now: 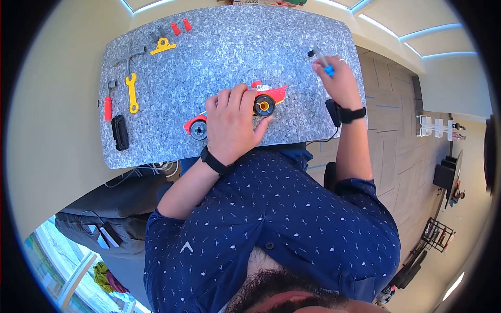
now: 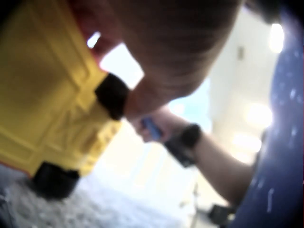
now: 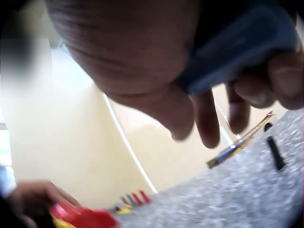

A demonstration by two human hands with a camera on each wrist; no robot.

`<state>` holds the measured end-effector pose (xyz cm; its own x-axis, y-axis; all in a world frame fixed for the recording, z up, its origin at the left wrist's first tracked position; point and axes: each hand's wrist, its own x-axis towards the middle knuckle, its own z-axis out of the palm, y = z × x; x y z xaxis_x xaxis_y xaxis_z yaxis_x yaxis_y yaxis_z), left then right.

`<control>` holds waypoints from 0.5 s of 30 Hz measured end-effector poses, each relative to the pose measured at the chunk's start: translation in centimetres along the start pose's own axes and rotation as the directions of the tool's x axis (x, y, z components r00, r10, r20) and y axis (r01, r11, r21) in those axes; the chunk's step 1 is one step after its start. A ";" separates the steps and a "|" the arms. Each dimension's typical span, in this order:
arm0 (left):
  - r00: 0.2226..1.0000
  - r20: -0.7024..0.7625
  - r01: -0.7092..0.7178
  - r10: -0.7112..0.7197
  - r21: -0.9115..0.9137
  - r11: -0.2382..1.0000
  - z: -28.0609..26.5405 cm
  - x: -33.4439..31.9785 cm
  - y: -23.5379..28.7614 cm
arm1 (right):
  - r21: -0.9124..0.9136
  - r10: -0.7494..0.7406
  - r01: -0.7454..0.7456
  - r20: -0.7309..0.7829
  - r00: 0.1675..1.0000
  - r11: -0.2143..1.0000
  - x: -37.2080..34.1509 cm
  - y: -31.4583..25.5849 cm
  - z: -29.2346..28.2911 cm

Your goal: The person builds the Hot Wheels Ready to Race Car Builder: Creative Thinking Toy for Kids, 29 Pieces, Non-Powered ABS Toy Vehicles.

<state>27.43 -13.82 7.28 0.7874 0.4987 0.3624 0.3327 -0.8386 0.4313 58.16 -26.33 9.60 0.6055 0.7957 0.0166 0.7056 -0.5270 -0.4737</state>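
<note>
A red toy race car (image 1: 275, 95) with black wheels and yellow hubs is near the table's front edge. My left hand (image 1: 229, 120) grips it from above, fingers over the body, hiding its middle. In the left wrist view the car's yellow underside (image 2: 47, 90) shows. Off to the right, my right hand (image 1: 342, 83) holds a blue tool (image 1: 329, 70) with a pale grey shaft pointing away from me. The right wrist view shows the blue handle (image 3: 237, 47) between thumb and fingers, blurred. A small black piece (image 1: 311, 53) lies by the shaft's tip.
On the table's left lie a yellow wrench (image 1: 132, 94), a grey hammer-like tool (image 1: 129, 58), a red-handled tool (image 1: 108, 107) and a black case (image 1: 120, 133). A yellow part (image 1: 163, 47) and red pieces (image 1: 181, 26) lie farther back. Colourful boxes (image 1: 269, 2) stand past the far edge.
</note>
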 end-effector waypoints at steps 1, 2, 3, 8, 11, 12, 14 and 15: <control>1.000 0.005 0.001 -0.001 -0.003 1.000 0.0 0.0 0.0 | -0.103 -0.109 0.105 -0.033 0.994 0.989 0.9 2.0 1.8; 1.000 0.013 0.004 -0.004 -0.004 1.000 -0.1 -0.1 0.0 | -0.126 -0.103 0.098 -0.027 0.994 0.987 1.6 3.0 3.4; 1.000 0.020 0.009 -0.009 -0.006 1.000 -0.2 -0.2 0.0 | -0.148 -0.097 0.093 -0.020 0.995 0.985 2.1 3.8 4.9; 1.000 0.022 -0.011 0.011 -0.006 1.000 -0.4 -0.5 0.3 | -0.135 -0.086 0.077 -0.063 0.994 0.988 4.9 5.3 8.2; 1.000 0.014 -0.016 0.016 -0.020 1.000 -0.3 -0.5 0.2 | -0.069 -0.015 0.007 -0.118 0.993 0.998 5.1 4.5 6.8; 1.000 0.013 -0.013 0.013 -0.028 1.000 -0.3 -0.6 0.1 | 0.029 -0.053 0.058 -0.152 0.987 0.998 4.9 4.0 6.4; 1.000 -0.002 -0.006 0.006 -0.012 1.000 0.1 -0.6 0.0 | 0.215 -0.114 0.165 -0.230 0.967 0.962 4.0 2.3 5.5; 1.000 -0.007 -0.003 0.003 -0.005 1.000 0.2 -0.6 0.0 | 0.353 -0.104 0.152 -0.152 0.983 0.923 3.0 1.1 4.8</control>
<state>27.03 -14.17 6.84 0.7849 0.4973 0.3695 0.3274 -0.8393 0.4340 58.96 -23.11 4.89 0.5781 0.7912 0.1997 0.6133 -0.2598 -0.7459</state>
